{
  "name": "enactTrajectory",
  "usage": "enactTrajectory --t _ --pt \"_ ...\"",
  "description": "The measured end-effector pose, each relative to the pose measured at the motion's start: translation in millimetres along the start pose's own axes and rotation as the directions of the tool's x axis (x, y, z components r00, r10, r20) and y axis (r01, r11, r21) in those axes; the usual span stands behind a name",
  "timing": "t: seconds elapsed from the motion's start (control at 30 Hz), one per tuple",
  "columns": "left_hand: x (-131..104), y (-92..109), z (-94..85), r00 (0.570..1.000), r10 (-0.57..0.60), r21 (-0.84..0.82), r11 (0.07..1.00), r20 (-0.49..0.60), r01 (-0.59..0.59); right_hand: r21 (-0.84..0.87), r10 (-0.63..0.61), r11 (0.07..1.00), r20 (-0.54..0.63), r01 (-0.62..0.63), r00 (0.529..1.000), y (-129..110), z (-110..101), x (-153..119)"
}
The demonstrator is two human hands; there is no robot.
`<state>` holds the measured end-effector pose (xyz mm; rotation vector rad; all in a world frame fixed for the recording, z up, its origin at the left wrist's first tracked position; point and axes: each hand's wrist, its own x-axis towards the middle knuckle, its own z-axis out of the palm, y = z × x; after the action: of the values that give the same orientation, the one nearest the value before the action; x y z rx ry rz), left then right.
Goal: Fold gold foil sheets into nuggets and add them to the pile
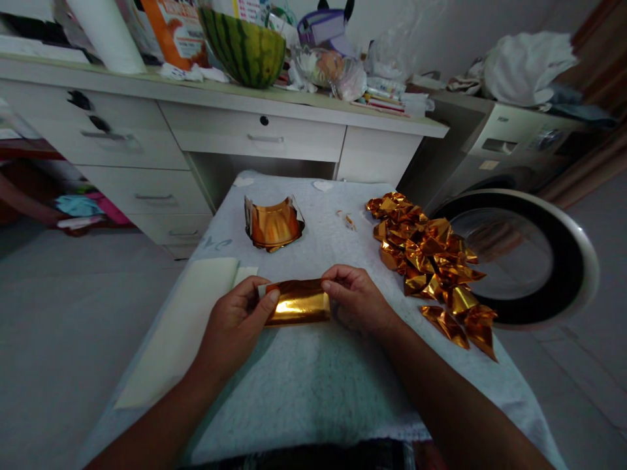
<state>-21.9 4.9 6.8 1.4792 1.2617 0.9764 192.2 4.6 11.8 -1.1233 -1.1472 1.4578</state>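
Observation:
A shiny gold foil strip (300,303) is held level above the cloth-covered table (313,385). My left hand (238,320) grips its left end, thumb on top, beside a pale edge. The right end is pinched between the thumb and fingers of my right hand (360,297). Behind the strip stands a curved stack of gold foil sheets (274,225). Many folded gold foil pieces (431,251) lie heaped along the table's right side. Cream paper (191,326) lies flat to the left of my left hand.
Small scraps (349,220) lie beyond my right hand. A white desk (220,104) across the back bears a cut watermelon (245,49), an orange bag (177,32) and bags. At right, a washing machine has its round door (582,261) open beside the table.

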Motion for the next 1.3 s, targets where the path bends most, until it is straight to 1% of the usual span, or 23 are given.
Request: enactTrajectory --t 0.13,0.27,0.4,0.43,0.5,0.57,0.63,0.7,0.77,0.83,0.93,1.03,1.1,1.2,1.3 --pt "-1.3 4.6 -1.8 1.000 -0.006 0.125 0.992 -0.025 0.009 -0.039 -0.042 0.998 -0.003 0.042 0.999 1.7 -1.7 3.3" --pt "-3.3 19.4 -4.8 0.999 -0.037 0.155 0.987 0.017 0.034 -0.076 -0.063 0.995 -0.023 0.061 0.998 2.5 -2.7 5.2" --pt "2.7 31.2 -5.1 0.997 -0.055 0.206 0.978 0.058 0.042 -0.084 -0.078 0.994 -0.052 0.074 0.996 1.2 -2.8 4.8" --pt "5.4 31.9 -4.4 0.996 -0.049 0.221 0.975 0.072 0.032 -0.092 -0.077 0.993 -0.065 0.071 0.995 1.0 -2.8 4.7" --pt "11.1 30.6 -1.7 0.997 -0.040 0.273 0.962 0.061 0.022 -0.131 -0.081 0.989 -0.103 0.068 0.991 1.3 -3.0 5.1" --pt "15.8 27.2 2.5 0.998 -0.017 0.325 0.946 0.058 -0.003 -0.219 -0.107 0.973 -0.149 0.073 0.983 2.7 -3.7 6.3" --pt "18.4 23.4 7.7 0.998 0.034 0.397 0.916 0.044 -0.048 -0.353 -0.147 0.933 -0.192 0.071 0.970 4.7 -5.0 7.8" --pt "18.8 20.3 12.8 0.996 0.077 0.488 0.868 0.046 -0.089 -0.501 -0.179 0.864 -0.210 0.052 0.961 6.6 -6.3 9.2" --pt "17.9 17.8 16.8 0.994 0.083 0.570 0.815 0.069 -0.108 -0.627 -0.203 0.779 -0.213 0.026 0.956 7.7 -7.0 10.1" --pt "17.5 15.2 19.2 0.992 0.084 0.621 0.774 0.097 -0.126 -0.708 -0.221 0.706 -0.208 0.009 0.953 8.1 -6.7 10.6" --pt "19.1 10.7 20.5 0.979 0.136 0.658 0.725 0.153 -0.203 -0.763 -0.227 0.647 -0.202 -0.007 0.953 8.4 -5.0 11.0" --pt "22.0 6.1 21.0 0.961 0.186 0.699 0.660 0.205 -0.276 -0.773 -0.223 0.634 -0.197 -0.011 0.955 9.3 -3.6 11.8" --pt "23.4 4.0 21.5 0.956 0.188 0.724 0.624 0.224 -0.293 -0.782 -0.222 0.623 -0.198 -0.017 0.955 10.3 -3.4 12.6" --pt "23.9 2.6 22.0 0.955 0.179 0.744 0.599 0.237 -0.297 -0.799 -0.219 0.601 -0.196 -0.026 0.956 11.8 -4.3 14.0" --pt "23.6 2.3 22.0 0.945 0.250 0.769 0.554 0.212 -0.319 -0.810 -0.210 0.586 -0.185 -0.028 0.960 12.0 -5.4 15.2"
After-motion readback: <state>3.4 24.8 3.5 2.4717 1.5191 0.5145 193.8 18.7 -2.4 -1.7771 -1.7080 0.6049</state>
